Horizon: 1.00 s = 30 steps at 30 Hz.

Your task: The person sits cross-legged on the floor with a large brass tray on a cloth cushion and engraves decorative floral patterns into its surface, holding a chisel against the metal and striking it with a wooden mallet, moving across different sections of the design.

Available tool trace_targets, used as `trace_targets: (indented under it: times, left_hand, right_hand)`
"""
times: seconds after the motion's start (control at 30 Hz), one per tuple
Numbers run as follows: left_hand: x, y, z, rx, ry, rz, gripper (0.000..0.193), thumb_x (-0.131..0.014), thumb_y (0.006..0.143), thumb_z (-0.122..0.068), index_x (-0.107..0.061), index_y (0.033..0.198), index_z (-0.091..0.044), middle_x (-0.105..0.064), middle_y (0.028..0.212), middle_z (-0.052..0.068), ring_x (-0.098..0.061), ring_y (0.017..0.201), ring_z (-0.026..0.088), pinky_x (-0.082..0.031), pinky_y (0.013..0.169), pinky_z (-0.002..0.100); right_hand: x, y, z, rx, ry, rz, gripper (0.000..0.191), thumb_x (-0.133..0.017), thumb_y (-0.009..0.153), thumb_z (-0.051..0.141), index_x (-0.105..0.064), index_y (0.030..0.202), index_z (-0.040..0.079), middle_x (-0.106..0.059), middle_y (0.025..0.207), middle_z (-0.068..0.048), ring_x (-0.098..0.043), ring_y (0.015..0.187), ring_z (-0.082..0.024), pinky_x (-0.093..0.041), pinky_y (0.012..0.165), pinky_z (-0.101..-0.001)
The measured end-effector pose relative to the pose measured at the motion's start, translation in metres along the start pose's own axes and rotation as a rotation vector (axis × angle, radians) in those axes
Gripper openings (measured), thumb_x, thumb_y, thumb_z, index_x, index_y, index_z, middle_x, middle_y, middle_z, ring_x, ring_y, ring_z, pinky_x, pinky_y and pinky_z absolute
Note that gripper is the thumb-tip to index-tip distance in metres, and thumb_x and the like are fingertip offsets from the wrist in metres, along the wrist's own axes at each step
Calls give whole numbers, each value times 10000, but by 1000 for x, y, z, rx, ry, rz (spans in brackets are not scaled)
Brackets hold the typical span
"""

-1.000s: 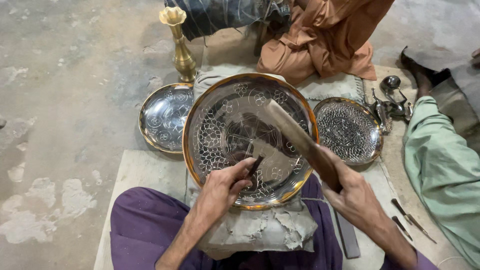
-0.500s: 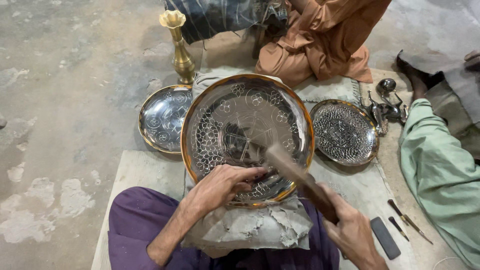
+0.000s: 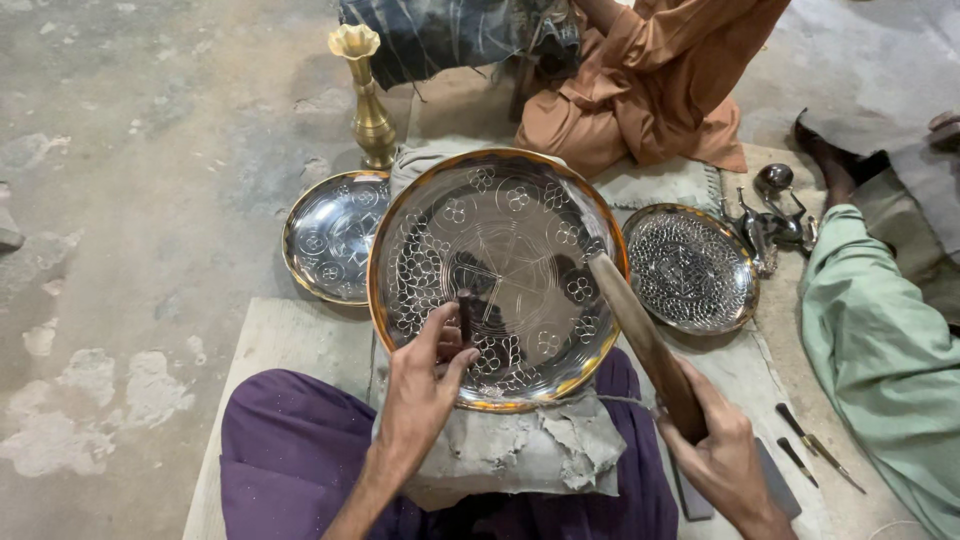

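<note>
A large round metal plate (image 3: pixel 520 215) with a brass rim and engraved flower and scale patterns rests tilted on a grey cloth-covered pad (image 3: pixel 520 455) on my lap. My left hand (image 3: pixel 425 375) pinches a small dark chisel (image 3: pixel 465 312) upright against the plate's lower left part. My right hand (image 3: pixel 715 455) grips a long wooden mallet (image 3: pixel 640 335), whose far end is raised over the plate's right rim.
A smaller engraved plate (image 3: pixel 330 235) lies at left beside a brass vase (image 3: pixel 370 100). Another patterned plate (image 3: pixel 690 265) lies at right, with small metal pieces (image 3: pixel 770 220) and thin tools (image 3: pixel 810 445) nearby. A person in orange sits ahead; another in green sits at right.
The mallet swung down toward the chisel, then lifted back and to the right. My left hand shifted the chisel slightly left on the plate.
</note>
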<state>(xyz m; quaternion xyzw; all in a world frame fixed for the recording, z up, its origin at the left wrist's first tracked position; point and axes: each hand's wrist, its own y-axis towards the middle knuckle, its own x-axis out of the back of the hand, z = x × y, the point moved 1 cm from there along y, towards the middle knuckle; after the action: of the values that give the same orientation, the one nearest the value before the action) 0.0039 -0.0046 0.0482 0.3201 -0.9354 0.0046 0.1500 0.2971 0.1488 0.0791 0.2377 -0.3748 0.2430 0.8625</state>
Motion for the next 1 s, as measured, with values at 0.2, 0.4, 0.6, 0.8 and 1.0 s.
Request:
trace_targets:
  times: [0.2,0.4,0.6,0.8,1.0]
  left_hand:
    - [-8,-7,3,52,-21,-101,513,-699,897,-55,-523,1378,-96,-756,992,143,-795,917,256,-704,748,364]
    - [-10,-8,5,-53,43,-160,526,-703,880,-10,-532,1375,-65,-762,943,155,-785,861,253,-651,700,396]
    - [-12,-9,9,17,44,-152,516,-689,889,-29,-526,1370,-114,-765,950,134,-796,862,239,-684,693,365]
    - [-13,-12,9,26,-21,-155,434,-701,913,-61,-528,1308,-112,-779,931,121,-804,864,227,-700,679,351]
    - [-11,-15,6,23,-49,-182,445,-716,896,-69,-512,1292,-77,-770,923,135,-803,852,246,-693,673,367]
  right_hand:
    - [15,53,55,219,-66,75,658,-778,796,140,-556,1414,107,-734,1138,-150,-768,916,-257,-592,764,-375]
    - [17,109,106,201,-469,205,714,-709,834,176,-558,1510,351,-706,977,-49,-726,777,-275,-590,705,-417]
    - [21,138,136,543,-609,362,812,-731,747,91,-552,1496,349,-720,978,-3,-721,796,-224,-577,666,-418]
    - [12,143,152,437,-395,346,795,-673,764,52,-501,1510,262,-682,973,-25,-696,696,-184,-606,681,-356]
    - [10,143,159,474,-461,284,768,-683,780,62,-526,1514,224,-682,970,-57,-681,680,-210,-591,658,-370]
